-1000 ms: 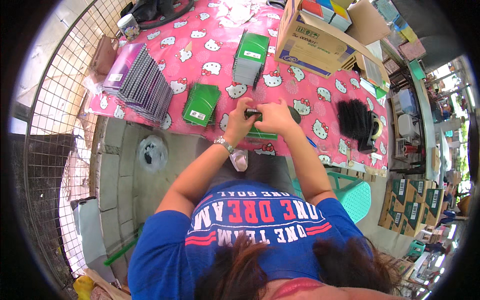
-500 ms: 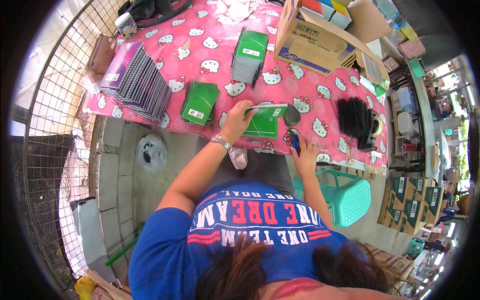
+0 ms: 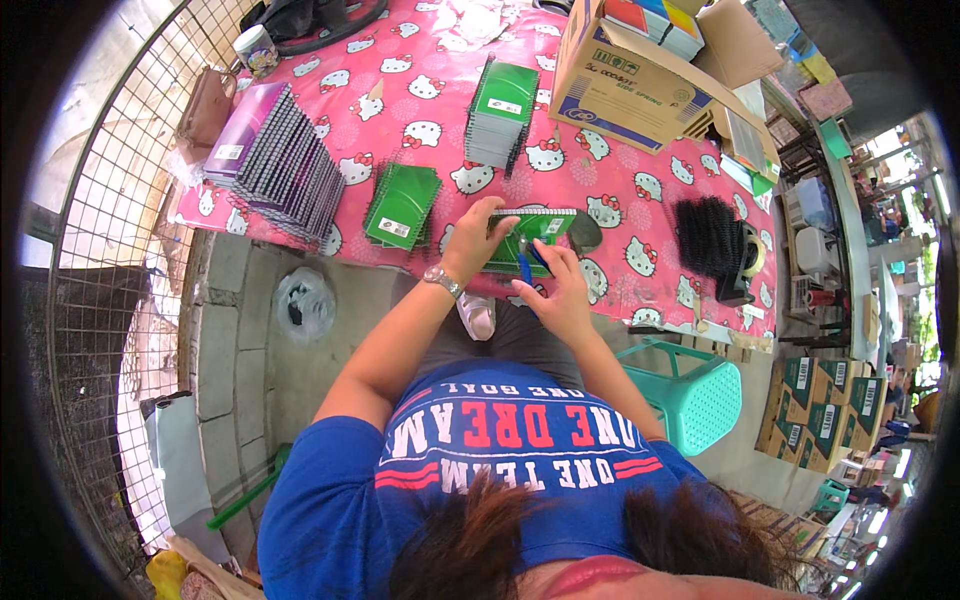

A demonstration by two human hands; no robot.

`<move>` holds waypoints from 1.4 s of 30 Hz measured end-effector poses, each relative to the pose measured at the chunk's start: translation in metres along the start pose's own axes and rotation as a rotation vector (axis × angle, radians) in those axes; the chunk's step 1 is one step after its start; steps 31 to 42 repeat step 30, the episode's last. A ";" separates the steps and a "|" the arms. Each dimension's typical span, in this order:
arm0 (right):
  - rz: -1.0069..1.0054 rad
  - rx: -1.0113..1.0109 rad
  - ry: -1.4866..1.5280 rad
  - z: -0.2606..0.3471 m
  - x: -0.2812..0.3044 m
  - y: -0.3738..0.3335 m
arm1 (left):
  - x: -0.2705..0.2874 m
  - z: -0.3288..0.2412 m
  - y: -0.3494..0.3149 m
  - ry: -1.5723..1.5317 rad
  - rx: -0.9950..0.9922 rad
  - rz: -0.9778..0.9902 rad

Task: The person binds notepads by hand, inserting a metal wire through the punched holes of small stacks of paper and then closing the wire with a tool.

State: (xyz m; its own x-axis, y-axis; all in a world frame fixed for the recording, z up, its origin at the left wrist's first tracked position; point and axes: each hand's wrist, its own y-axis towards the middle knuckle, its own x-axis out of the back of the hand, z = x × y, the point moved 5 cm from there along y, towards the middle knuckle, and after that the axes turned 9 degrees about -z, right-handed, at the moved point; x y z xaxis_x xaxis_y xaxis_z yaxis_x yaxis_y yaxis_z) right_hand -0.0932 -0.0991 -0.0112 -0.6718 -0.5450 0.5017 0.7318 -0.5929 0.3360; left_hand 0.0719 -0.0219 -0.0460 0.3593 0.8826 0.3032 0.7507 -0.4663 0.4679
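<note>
My left hand point(image 3: 474, 242), a metal watch on its wrist, grips the left end of a green spiral notebook point(image 3: 542, 224) at the table's near edge. The notebook's bound edge faces away from me. Blue-handled pliers point(image 3: 526, 266) are in my right hand point(image 3: 562, 298), held over the notebook's green cover; the jaws point toward the bound edge, but what they touch is too small to tell. A dark rounded object point(image 3: 586, 235) lies beside the notebook's right end. Left of my hands is a short stack of green notebooks point(image 3: 402, 208).
A tall purple notebook stack point(image 3: 275, 160) stands at the left, a green-topped stack point(image 3: 498, 115) farther back. A cardboard box point(image 3: 630, 90) sits back right. Black binding coils point(image 3: 706, 235) and a tape dispenser point(image 3: 742, 270) lie right. A turquoise stool point(image 3: 690, 400) stands below the table's edge.
My right hand has moved left and inward with the pliers, from beside the notebook's right end to over its cover. The left hand keeps its hold in nearly the same place.
</note>
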 end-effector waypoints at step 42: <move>-0.055 -0.303 -0.283 -0.172 0.105 0.016 | 0.156 0.050 -0.008 0.731 0.207 -0.280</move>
